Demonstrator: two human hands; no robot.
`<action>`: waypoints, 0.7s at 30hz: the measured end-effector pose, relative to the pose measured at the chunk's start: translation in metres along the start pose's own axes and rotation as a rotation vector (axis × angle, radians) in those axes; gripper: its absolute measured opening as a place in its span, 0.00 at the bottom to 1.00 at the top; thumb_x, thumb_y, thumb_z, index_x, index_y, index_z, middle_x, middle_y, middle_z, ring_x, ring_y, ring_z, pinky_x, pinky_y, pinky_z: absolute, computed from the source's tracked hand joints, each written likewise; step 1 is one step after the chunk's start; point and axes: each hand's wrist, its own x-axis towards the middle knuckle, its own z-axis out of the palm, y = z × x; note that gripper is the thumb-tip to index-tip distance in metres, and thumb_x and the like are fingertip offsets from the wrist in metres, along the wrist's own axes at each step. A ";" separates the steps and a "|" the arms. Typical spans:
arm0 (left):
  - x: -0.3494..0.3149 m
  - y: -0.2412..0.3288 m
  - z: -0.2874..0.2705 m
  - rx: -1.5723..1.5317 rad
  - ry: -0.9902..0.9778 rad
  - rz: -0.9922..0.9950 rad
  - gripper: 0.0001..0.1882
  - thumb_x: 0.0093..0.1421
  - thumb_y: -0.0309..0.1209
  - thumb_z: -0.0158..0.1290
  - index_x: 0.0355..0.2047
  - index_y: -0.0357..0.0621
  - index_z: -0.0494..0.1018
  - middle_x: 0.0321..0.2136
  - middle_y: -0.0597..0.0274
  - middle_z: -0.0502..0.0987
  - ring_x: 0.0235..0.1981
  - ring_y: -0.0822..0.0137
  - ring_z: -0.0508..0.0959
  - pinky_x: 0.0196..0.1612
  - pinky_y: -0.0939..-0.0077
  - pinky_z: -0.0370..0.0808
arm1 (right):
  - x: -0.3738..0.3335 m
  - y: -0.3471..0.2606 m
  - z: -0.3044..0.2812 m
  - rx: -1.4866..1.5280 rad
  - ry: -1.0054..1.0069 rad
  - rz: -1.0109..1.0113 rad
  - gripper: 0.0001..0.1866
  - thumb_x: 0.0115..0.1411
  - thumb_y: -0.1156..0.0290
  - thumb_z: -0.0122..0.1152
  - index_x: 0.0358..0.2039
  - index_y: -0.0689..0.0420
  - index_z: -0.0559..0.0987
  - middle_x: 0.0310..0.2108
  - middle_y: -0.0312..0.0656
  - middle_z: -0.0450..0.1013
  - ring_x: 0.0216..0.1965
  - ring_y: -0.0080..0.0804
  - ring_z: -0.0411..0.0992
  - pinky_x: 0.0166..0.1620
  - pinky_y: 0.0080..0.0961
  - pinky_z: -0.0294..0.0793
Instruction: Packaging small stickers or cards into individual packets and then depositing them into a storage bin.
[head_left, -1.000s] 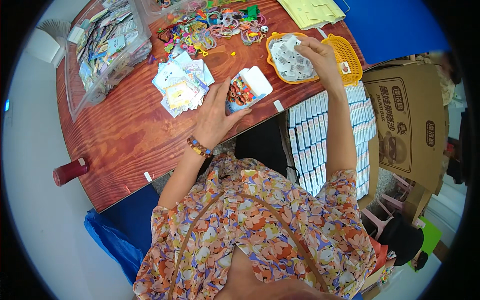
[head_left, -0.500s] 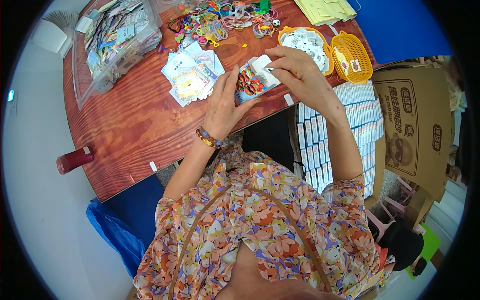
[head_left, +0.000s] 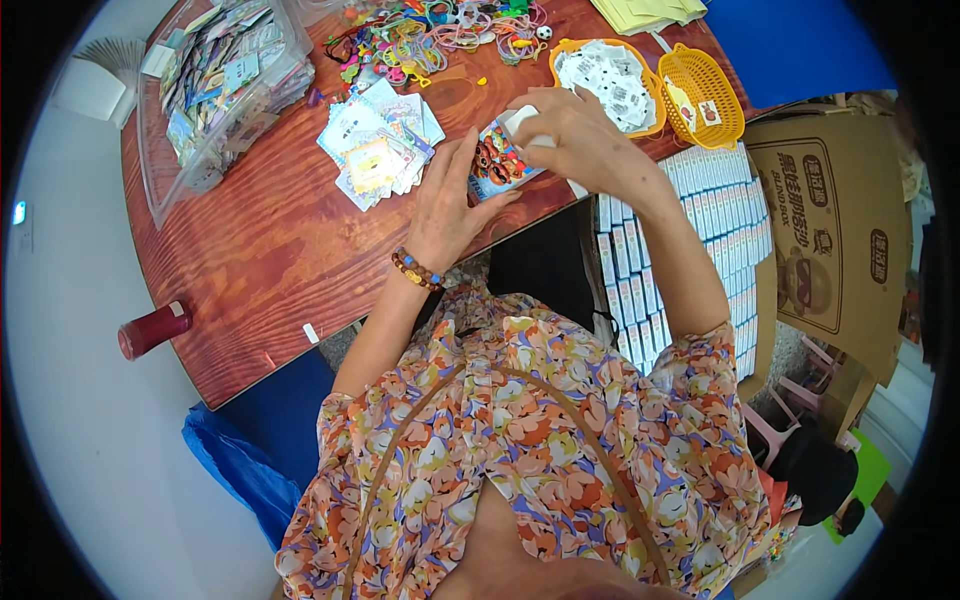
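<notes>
A small printed cardboard box (head_left: 496, 166), blue with red and brown figures, lies tilted near the table's front edge. My left hand (head_left: 447, 196) grips it from the left, thumb along the near edge and fingers along the far side. At the box's right end, my right hand (head_left: 583, 140) has its fingers bent over the white end flap (head_left: 519, 122) and presses on it. Its fingertips are partly hidden behind the hand. Left of the box rests a loose pile of printed cards (head_left: 382, 145), with a yellow-framed one on top.
A clear bin (head_left: 160, 150) of packets stands at far left. Colourful trinkets (head_left: 440, 45) cover the back. Yellow baskets (head_left: 740, 125) hold white packets (head_left: 608, 85) and cards. Right of the table, a carton holds rows of small boxes (head_left: 640, 290). A red cylinder (head_left: 155, 330) sits left.
My right hand has moved slightly left and its fingers have folded down over the box's white flap. My left hand keeps its hold on the box.
</notes>
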 end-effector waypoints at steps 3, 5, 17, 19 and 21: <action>-0.001 -0.003 0.000 -0.008 -0.010 -0.007 0.43 0.48 0.36 0.70 0.61 0.32 0.63 0.49 0.45 0.71 0.49 0.48 0.74 0.51 0.61 0.74 | 0.005 0.011 -0.008 0.379 0.033 -0.014 0.12 0.55 0.73 0.62 0.41 0.59 0.82 0.53 0.48 0.73 0.52 0.47 0.72 0.53 0.36 0.72; -0.002 -0.006 0.002 -0.006 0.010 0.000 0.44 0.48 0.36 0.70 0.61 0.33 0.62 0.49 0.45 0.71 0.49 0.48 0.74 0.51 0.61 0.74 | 0.000 0.016 -0.013 0.391 0.065 -0.039 0.12 0.56 0.74 0.60 0.41 0.58 0.82 0.54 0.48 0.73 0.53 0.47 0.72 0.53 0.35 0.72; -0.012 -0.010 -0.001 -0.026 -0.014 -0.066 0.43 0.51 0.36 0.69 0.63 0.35 0.61 0.50 0.45 0.71 0.50 0.49 0.74 0.52 0.61 0.74 | -0.040 0.109 -0.056 0.309 0.459 0.458 0.14 0.61 0.71 0.59 0.48 0.58 0.81 0.41 0.42 0.79 0.42 0.28 0.76 0.46 0.24 0.73; -0.011 -0.009 0.000 -0.027 -0.012 -0.033 0.43 0.50 0.35 0.69 0.63 0.35 0.61 0.50 0.45 0.71 0.50 0.49 0.74 0.52 0.61 0.74 | -0.063 0.169 -0.064 0.086 0.300 0.832 0.17 0.56 0.68 0.65 0.46 0.60 0.80 0.38 0.45 0.79 0.41 0.31 0.76 0.45 0.26 0.73; -0.013 -0.007 0.003 -0.003 -0.008 -0.021 0.44 0.50 0.36 0.69 0.63 0.36 0.61 0.50 0.45 0.71 0.50 0.49 0.74 0.51 0.60 0.74 | -0.070 0.197 -0.056 0.024 0.126 0.864 0.18 0.54 0.66 0.68 0.44 0.60 0.80 0.37 0.45 0.78 0.40 0.33 0.76 0.44 0.28 0.73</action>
